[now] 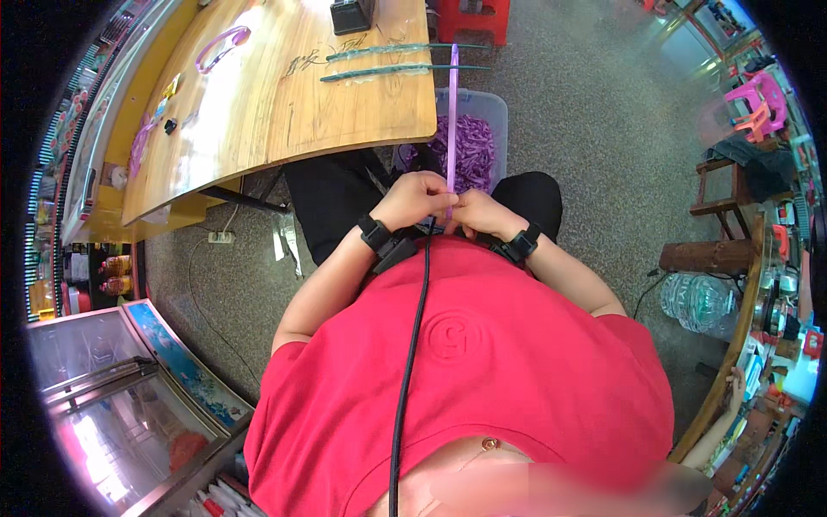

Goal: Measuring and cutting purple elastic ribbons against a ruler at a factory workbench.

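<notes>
A long thin purple strip [452, 112] stands almost upright in front of my chest and reaches up past the table edge. My left hand [415, 198] and my right hand [482, 214] are closed together around its lower end, fingers touching. Both wrists wear black bands. Behind the hands a clear plastic bin [495, 108] holds a heap of purple pieces [472, 146]. Two long teal strips [405, 60] lie across the wooden table [284, 103].
A purple loop [221, 46] and a small black box [351, 15] lie on the table. A glass-topped freezer [112, 388] stands at lower left. Wooden furniture, water bottles [693, 302] and pink plastic chairs [758, 103] crowd the right side. A red stool [472, 17] stands beyond the table.
</notes>
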The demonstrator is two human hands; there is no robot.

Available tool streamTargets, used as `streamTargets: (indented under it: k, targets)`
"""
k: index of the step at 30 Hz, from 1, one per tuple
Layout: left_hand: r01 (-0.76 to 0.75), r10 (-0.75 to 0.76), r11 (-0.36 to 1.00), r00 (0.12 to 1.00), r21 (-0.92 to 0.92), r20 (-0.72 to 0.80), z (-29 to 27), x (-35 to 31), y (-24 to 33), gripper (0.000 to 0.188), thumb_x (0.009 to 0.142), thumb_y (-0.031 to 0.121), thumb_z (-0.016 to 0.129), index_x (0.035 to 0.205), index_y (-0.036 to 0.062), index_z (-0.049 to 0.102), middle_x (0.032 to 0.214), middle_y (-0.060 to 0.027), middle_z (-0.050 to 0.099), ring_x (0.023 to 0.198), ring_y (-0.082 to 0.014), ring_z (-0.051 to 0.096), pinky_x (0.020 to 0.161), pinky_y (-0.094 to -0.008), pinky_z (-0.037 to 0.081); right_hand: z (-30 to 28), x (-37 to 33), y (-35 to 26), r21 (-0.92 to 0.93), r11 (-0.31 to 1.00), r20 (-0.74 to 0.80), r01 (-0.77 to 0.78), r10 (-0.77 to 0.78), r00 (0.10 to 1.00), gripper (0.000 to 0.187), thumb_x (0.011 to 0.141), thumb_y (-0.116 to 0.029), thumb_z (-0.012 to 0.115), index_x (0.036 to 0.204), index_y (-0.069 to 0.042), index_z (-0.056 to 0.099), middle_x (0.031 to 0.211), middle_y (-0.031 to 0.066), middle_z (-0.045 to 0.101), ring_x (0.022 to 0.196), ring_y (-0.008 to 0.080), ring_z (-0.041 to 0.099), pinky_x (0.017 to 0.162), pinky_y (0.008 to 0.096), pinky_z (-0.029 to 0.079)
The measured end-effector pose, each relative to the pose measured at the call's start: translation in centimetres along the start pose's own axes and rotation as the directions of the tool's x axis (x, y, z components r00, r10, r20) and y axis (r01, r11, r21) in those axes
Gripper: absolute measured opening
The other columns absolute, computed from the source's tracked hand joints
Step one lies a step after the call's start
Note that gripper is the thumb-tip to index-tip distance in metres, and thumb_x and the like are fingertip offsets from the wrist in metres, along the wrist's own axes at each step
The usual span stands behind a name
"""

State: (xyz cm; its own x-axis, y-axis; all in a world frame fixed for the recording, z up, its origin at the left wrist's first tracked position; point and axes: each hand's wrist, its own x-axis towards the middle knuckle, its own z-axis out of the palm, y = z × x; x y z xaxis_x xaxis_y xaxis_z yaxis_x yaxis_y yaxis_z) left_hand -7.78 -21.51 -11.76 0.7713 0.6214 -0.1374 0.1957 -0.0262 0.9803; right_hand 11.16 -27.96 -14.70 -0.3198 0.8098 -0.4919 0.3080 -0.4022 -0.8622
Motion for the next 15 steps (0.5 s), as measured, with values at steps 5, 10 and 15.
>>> streamTargets:
  k: [5,10,15]
  targets:
    - [0.024,-0.018,0.997,0.997,0.071,-0.072,-0.1,-0.2,0.2,0.017,0.091,0.017,0.072,0.088,0.0002,0.073,0.084,-0.0057,0.070,0.077,-0.0120,0.066,0.070,-0.0276,0.052,-1.6,-0.1,0.2,0.065,0.998,0.000,-0.027,0.027,1.000,0.031,0.092,-0.028,0.063,0.105,-0.002,0.071,0.080,0.0084,0.073,0.050,0.0111,0.057,0.045,0.0262,0.046]
    - [-0.062,0.104,0.958,0.985,0.279,-0.137,-0.2,-1.0,0.5,0.018,0.086,0.019,0.074,0.084,0.0009,0.074,0.080,-0.0090,0.070,0.073,-0.0179,0.068,0.067,-0.0306,0.052,-3.7,-1.1,-1.0,0.210,0.957,-0.035,0.197,-0.194,0.980,0.032,0.092,-0.026,0.065,0.114,-0.002,0.067,0.090,0.0030,0.070,0.066,0.0087,0.060,0.059,0.0233,0.048]
    - [0.046,0.020,0.934,0.983,0.355,-0.180,0.1,-0.8,1.2,0.026,0.082,0.026,0.077,0.080,0.0007,0.074,0.074,-0.0127,0.070,0.068,-0.0223,0.068,0.064,-0.0334,0.051,-5.1,-0.1,-5.6,0.220,0.927,-0.280,0.304,-0.238,0.930,0.035,0.097,-0.032,0.063,0.115,-0.002,0.066,0.094,0.0021,0.069,0.074,0.0089,0.062,0.066,0.0232,0.049]
